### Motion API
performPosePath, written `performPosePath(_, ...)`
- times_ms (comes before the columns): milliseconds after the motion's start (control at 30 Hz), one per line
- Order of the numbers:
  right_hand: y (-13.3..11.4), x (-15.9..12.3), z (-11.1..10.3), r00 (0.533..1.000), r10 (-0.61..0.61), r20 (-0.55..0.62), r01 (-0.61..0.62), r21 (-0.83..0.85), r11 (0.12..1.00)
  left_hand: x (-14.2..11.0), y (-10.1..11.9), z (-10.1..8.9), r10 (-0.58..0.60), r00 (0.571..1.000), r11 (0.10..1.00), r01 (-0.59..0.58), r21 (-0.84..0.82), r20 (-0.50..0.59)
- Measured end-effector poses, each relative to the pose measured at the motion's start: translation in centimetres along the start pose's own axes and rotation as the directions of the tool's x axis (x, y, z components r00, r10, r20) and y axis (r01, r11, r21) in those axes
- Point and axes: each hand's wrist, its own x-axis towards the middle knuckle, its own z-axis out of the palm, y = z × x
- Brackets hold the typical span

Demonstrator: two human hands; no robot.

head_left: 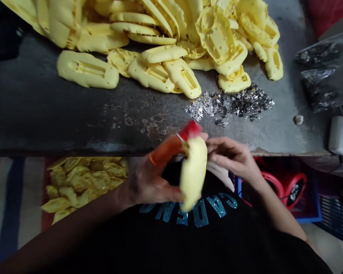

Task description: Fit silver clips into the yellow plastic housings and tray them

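The biggest thing before me is the dark grey, worn-topped table (45,114). Across its far side spreads a big heap of pale yellow moulded plastic shells (185,23), several showing long slots or ribbed insides. Below the table edge, to my left, lies another heap of pale yellow plastic shells (82,179); whatever bears it is out of sight. I'd judge plenty is left to handle, but which heap is finished and which is waiting I cannot tell.

To my right, under the table edge, a blue plastic crate (308,219) holds glossy red rounded things (295,190). Above it, at the table's right end, an upper clear plastic bag (320,53) and a lower clear plastic bag (321,89) hold small dark pieces. More small pieces lie loose in a scatter of shiny silver and dark metal bits (248,102), just in front of the table heap.

My left hand (148,182) clasps one pale yellow rounded plastic shell (196,167) on edge, in front of my chest. My right hand (234,156) has its fingers curled together near the shell's upper end; blur hides whether they pinch anything. I judge this shell to be mid-work, with no fitted metal bit visible on it. Smallest is a blurred bright red piece (191,129) at the shell's top, by my orange-covered finger (165,152).
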Motion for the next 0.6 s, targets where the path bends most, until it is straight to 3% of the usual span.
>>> performPosePath(33, 0.4, 0.4, -1.4, 0.989, -0.094, -0.113, 0.066, -0.233, 0.97, 0.3, 0.0, 0.0, 0.067, 0.998, 0.997, -0.066, 0.025, -0.015)
performPosePath(67, 0.9, 1.0, -2.9, 0.96, -0.188, -0.207, 0.075, -0.455, 0.887, 0.5, -0.1, 0.1, 0.142, 0.99, 0.989, -0.14, 0.054, -0.024)
performPosePath(100, 1.4, 1.5, -4.3, 0.938, -0.247, -0.245, 0.051, -0.606, 0.794, 0.8, -0.1, 0.1, 0.191, 0.981, 0.981, -0.189, 0.05, -0.04)
performPosePath(167, 2.6, 2.6, -6.4, 0.916, -0.31, -0.255, 0.013, -0.754, 0.657, 1.4, -0.4, 0.3, 0.17, 0.979, 0.983, -0.176, -0.05, -0.111)
performPosePath(333, 3.9, 4.7, -7.0, 0.921, -0.322, -0.22, 0.011, -0.811, 0.584, 2.1, -0.9, 0.8, 0.02, 0.98, 0.983, -0.054, -0.173, -0.197)
performPosePath(467, 3.5, 5.8, -6.3, 0.931, -0.321, -0.175, 0.031, -0.837, 0.546, 2.1, -1.0, 1.0, -0.009, 0.984, 0.982, -0.026, -0.189, -0.18)
performPosePath(600, 3.2, 5.0, -6.7, 0.927, -0.342, -0.156, 0.046, -0.856, 0.515, 2.2, -1.0, 1.1, -0.063, 0.988, 0.968, 0.026, -0.249, -0.141)
